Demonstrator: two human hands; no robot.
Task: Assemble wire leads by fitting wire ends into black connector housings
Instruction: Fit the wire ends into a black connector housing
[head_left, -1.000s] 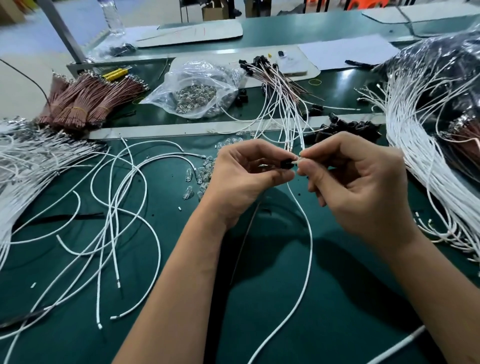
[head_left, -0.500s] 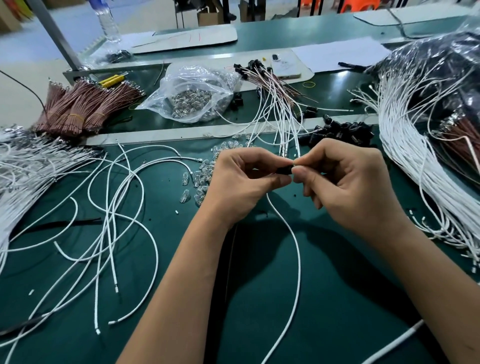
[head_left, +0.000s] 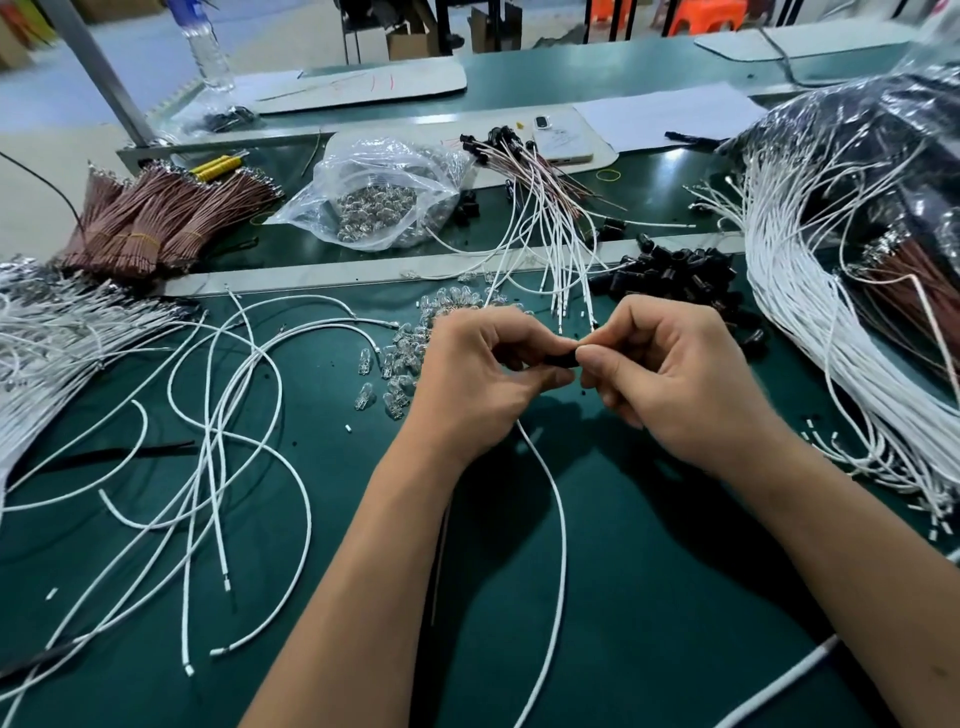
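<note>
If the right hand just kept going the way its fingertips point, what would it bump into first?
The right hand points leftward, so it would meet the black connector housing it pinches, then the left hand gripping the other end. They nearly touch already, though depth is hard to judge.

Your left hand (head_left: 475, 379) and right hand (head_left: 675, 384) meet at mid-frame over the mat (head_left: 649, 597), with the connector housing (head_left: 562, 359) between their fingertips. A wire (head_left: 558, 519) trails from them toward the bottom edge. Loose wires (head_left: 208, 441) lie at the left, the glass bulbs (head_left: 400, 364) just left of your left hand. The housing pile (head_left: 675, 273) sits behind your right hand, a wire bundle (head_left: 810, 312) at right, the bulb bag (head_left: 374, 197) at upper centre.
</note>
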